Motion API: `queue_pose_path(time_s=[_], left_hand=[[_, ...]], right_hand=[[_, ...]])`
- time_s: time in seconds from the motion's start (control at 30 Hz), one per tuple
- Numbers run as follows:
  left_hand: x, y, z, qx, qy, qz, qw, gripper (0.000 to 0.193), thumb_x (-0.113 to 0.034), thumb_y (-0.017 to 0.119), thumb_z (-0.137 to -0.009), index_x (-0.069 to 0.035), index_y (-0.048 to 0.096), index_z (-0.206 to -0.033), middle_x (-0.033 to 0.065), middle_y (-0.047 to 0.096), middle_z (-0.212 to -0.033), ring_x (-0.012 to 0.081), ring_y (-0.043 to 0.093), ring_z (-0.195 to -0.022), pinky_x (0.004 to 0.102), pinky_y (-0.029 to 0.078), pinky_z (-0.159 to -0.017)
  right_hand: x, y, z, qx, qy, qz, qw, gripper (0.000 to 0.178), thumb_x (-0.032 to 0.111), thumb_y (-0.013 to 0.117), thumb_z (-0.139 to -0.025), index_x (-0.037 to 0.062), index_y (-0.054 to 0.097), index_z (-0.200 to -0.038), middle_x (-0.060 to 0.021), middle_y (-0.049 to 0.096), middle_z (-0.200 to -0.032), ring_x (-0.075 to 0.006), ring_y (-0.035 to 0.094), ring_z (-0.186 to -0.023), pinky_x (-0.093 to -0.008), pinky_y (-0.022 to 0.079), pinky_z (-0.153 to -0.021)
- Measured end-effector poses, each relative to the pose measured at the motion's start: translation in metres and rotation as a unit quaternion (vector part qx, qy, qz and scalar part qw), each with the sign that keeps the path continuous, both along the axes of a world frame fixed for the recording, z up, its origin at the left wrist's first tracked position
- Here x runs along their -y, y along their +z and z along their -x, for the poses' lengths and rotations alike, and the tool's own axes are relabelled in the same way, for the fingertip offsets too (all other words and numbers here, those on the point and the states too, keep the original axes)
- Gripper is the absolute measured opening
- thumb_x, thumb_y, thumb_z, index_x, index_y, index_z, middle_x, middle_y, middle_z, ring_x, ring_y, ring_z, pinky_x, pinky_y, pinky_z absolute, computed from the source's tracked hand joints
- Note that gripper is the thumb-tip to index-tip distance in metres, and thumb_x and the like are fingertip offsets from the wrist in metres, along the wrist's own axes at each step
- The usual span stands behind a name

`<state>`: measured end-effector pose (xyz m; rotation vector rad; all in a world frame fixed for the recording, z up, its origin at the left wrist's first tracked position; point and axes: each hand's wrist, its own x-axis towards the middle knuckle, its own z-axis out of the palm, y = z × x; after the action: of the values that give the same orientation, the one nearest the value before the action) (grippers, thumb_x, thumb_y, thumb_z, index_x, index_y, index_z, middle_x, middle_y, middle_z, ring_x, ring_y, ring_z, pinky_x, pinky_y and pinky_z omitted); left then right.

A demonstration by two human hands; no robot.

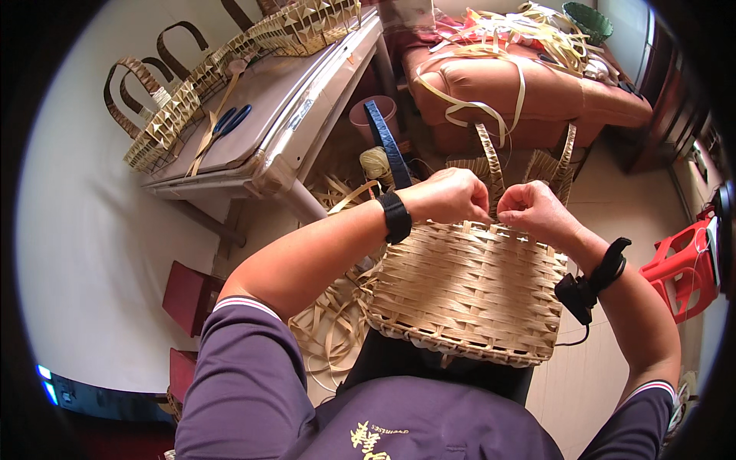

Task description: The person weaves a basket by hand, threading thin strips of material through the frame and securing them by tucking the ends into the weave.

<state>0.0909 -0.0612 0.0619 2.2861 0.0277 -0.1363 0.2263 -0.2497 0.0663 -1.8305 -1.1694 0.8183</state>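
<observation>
A pale woven strip basket (468,295) rests tilted on my lap, its broad side facing up. Along its far edge, my left hand (454,195) has its fingertips pinched together. Close by on the right, my right hand (538,210) is bent in a similar pinch at the same edge. Whatever lies between the fingers is too small or hidden to make out. Just beyond my hands rise two wrapped, strip-covered handles (491,162) with woven panels below them; I cannot tell whether they belong to this basket. A blue handle (389,146) stands beyond my left wrist.
On the table (268,100) at the far left are scissors (230,121) and several handled baskets (165,123). An orange-brown couch (529,84) holds heaped strips (529,34). Loose strips (330,326) litter the floor. A pink bin (360,119) and red stool (678,268) stand nearby.
</observation>
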Motion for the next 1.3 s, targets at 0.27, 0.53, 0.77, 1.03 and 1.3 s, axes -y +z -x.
queue_pose_path(time_s=[0.27,0.53,0.77,1.03,1.3], left_hand=[[0.026,-0.004,0.004,0.124,-0.015,-0.362,0.924,0.007,-0.017,0.070,-0.083,-0.012,0.073,-0.080,0.0097,0.073,-0.078,0.0292,0.072,-0.082,0.0444,0.051,-0.081],[0.041,-0.025,0.009,0.203,0.057,-0.291,0.933,0.014,-0.021,0.079,-0.083,-0.013,0.070,-0.090,0.0082,0.072,-0.078,0.0304,0.071,-0.078,0.0450,0.054,-0.076],[0.043,-0.022,0.018,0.196,0.051,-0.296,0.934,0.012,-0.015,0.077,-0.085,-0.012,0.070,-0.095,0.0110,0.070,-0.076,0.0339,0.070,-0.078,0.0448,0.055,-0.074],[0.035,-0.023,0.019,0.219,0.072,-0.213,0.950,0.019,-0.003,0.074,-0.081,-0.009,0.072,-0.098,0.0069,0.070,-0.078,0.0293,0.070,-0.079,0.0406,0.055,-0.072],[0.038,-0.027,0.008,0.177,0.075,-0.240,0.952,0.023,-0.006,0.072,-0.078,-0.011,0.070,-0.101,0.0051,0.072,-0.083,0.0312,0.067,-0.089,0.0459,0.053,-0.084]], right_hand=[[0.008,-0.020,-0.007,0.053,-0.044,0.035,0.997,0.018,0.011,0.068,-0.087,-0.0029,0.074,-0.096,-0.0073,0.074,-0.081,-0.0143,0.067,-0.075,-0.0322,0.055,-0.071],[-0.013,-0.049,-0.024,-0.075,0.077,0.092,0.990,0.037,0.005,0.065,-0.074,0.0011,0.071,-0.111,-0.0048,0.069,-0.081,-0.0140,0.063,-0.074,-0.0320,0.051,-0.065],[-0.025,-0.031,-0.009,-0.083,0.045,0.179,0.979,0.017,0.006,0.065,-0.073,0.0044,0.071,-0.089,-0.0039,0.063,-0.070,-0.0146,0.056,-0.058,-0.0347,0.044,-0.049],[-0.017,-0.038,-0.009,-0.080,0.066,0.094,0.990,0.027,0.003,0.066,-0.074,0.0026,0.074,-0.100,-0.0038,0.063,-0.066,-0.0140,0.059,-0.056,-0.0318,0.047,-0.049],[-0.004,-0.024,-0.004,-0.066,-0.009,0.113,0.991,0.026,0.002,0.071,-0.073,0.0035,0.074,-0.099,-0.0038,0.066,-0.072,-0.0128,0.061,-0.061,-0.0311,0.049,-0.052]])
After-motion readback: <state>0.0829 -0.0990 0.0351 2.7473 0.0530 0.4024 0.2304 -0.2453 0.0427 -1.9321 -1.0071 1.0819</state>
